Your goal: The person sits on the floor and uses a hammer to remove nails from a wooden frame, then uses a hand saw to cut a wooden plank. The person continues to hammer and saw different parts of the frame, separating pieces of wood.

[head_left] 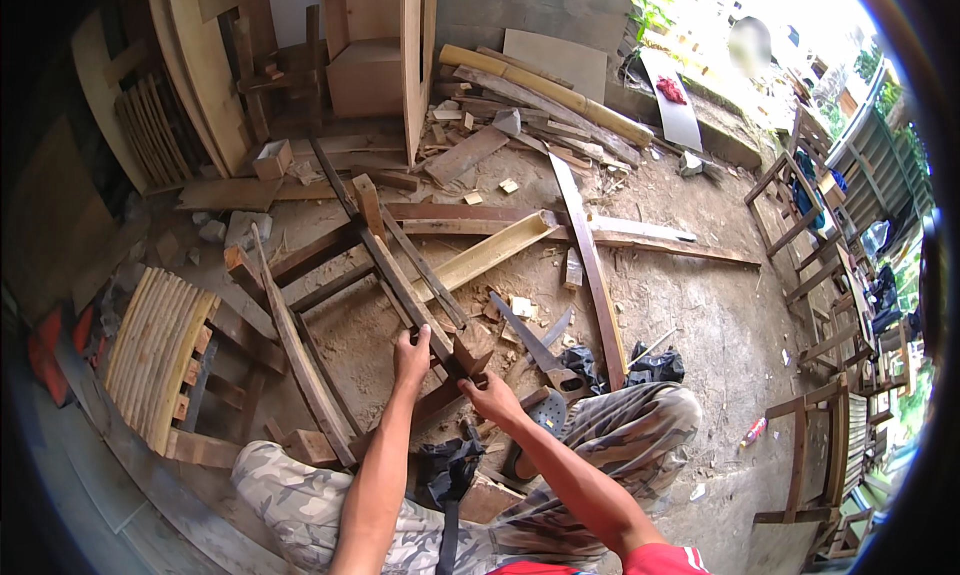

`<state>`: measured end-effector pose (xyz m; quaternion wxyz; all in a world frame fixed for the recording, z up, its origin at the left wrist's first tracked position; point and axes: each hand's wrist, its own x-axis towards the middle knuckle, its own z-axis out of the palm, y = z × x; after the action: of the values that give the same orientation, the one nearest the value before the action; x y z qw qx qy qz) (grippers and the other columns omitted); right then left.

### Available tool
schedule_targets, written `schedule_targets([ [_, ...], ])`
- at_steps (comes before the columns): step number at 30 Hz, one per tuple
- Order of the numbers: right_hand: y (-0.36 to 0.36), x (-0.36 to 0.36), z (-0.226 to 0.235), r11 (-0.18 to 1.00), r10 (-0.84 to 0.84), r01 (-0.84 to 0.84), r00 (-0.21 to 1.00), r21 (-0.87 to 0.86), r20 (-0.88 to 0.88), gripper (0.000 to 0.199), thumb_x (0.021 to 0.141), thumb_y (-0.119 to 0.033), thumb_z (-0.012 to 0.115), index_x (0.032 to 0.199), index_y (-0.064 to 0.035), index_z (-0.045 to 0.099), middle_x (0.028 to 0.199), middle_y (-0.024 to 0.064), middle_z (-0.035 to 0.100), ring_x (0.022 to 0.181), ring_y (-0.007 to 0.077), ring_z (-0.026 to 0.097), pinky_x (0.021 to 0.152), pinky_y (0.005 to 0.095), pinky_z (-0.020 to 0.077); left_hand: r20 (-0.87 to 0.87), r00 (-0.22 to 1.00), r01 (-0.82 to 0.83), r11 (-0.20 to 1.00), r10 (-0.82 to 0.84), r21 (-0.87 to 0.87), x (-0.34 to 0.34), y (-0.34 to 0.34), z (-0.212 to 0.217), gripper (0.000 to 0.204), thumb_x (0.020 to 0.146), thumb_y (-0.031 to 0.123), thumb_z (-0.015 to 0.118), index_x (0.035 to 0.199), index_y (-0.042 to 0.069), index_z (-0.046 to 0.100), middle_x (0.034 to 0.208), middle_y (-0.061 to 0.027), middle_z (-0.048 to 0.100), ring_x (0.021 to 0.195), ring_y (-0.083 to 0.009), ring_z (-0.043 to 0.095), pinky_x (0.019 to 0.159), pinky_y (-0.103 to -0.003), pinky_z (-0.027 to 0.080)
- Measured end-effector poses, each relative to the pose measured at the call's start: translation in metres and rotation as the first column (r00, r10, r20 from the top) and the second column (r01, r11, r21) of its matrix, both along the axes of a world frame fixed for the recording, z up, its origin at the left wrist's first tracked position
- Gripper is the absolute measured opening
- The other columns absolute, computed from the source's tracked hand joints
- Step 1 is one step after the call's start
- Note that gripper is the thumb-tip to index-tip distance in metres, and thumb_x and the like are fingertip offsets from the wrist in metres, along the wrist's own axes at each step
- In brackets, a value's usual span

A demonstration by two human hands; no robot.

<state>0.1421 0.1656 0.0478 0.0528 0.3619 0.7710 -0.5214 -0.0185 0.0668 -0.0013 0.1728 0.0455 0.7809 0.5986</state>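
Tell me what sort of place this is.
Likely a carpentry workshop: a handsaw lies on the floor, scrap lumber is heaped beyond it, and the left hand and right hand grip a wooden frame.

Dark brown wooden frame point(403, 293), aslant over the dirt floor point(710, 305)

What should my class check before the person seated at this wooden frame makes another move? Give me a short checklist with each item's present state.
1. Left hand in contact with the dark wooden rail: ok.
2. Right hand at the rail's near end: ok.
3. Hands protected: not ok, both are bare.
4. Handsaw out of the hands: ok, it lies on the ground to their right.
5. Ground tidy: not ok, loose wood lies about, such as the pale offcut beyond the hands.
6. Rail's joints tight: cannot tell from this view.
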Motion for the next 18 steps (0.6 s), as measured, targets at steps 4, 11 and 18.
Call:
schedule_targets([
  [4, -0.007, -0.001, 0.009, 0.999, -0.022, 0.023, 0.999, 0.026, -0.041, 0.054, 0.088, -0.045, 0.068, 0.117, 0.0006, 0.063, 0.110, 0.0251, 0.068, 0.109, 0.0368, 0.064, 0.094, 0.0427, 0.0477, 0.026, 0.998, -0.053, 0.998, 0.052, 0.043, 0.000, -0.002, -0.001, 0.045, 0.096, 0.040, 0.062, 0.102, -0.005, 0.062, 0.084, -0.0152, 0.068, 0.073, -0.0261, 0.065, 0.068, -0.039, 0.051],
  [11, -0.010, -0.005, 0.018, 0.972, -0.121, 0.126, 0.992, -0.197, 0.040, 0.056, 0.086, -0.048, 0.070, 0.110, 0.0020, 0.068, 0.089, 0.0200, 0.072, 0.082, 0.0278, 0.071, 0.079, 0.0392, 0.0524, 0.059, 0.998, -0.014, 0.992, 0.006, 0.124, 0.002, -0.010, 0.001, 0.044, 0.095, 0.038, 0.064, 0.104, -0.005, 0.064, 0.088, -0.0136, 0.070, 0.077, -0.0211, 0.066, 0.070, -0.037, 0.052],
  [18, -0.004, 0.007, -0.019, 0.982, -0.172, 0.171, 0.985, -0.085, -0.011, 0.056, 0.084, -0.050, 0.072, 0.102, 0.0028, 0.070, 0.086, 0.0174, 0.072, 0.078, 0.0263, 0.070, 0.077, 0.0376, 0.0522, 0.140, 0.990, -0.020, 0.989, 0.000, 0.145, 0.028, -0.002, 0.026, 0.029, 0.094, 0.028, 0.065, 0.103, 0.000, 0.068, 0.086, -0.0032, 0.067, 0.075, -0.0116, 0.059, 0.069, -0.030, 0.049],
])
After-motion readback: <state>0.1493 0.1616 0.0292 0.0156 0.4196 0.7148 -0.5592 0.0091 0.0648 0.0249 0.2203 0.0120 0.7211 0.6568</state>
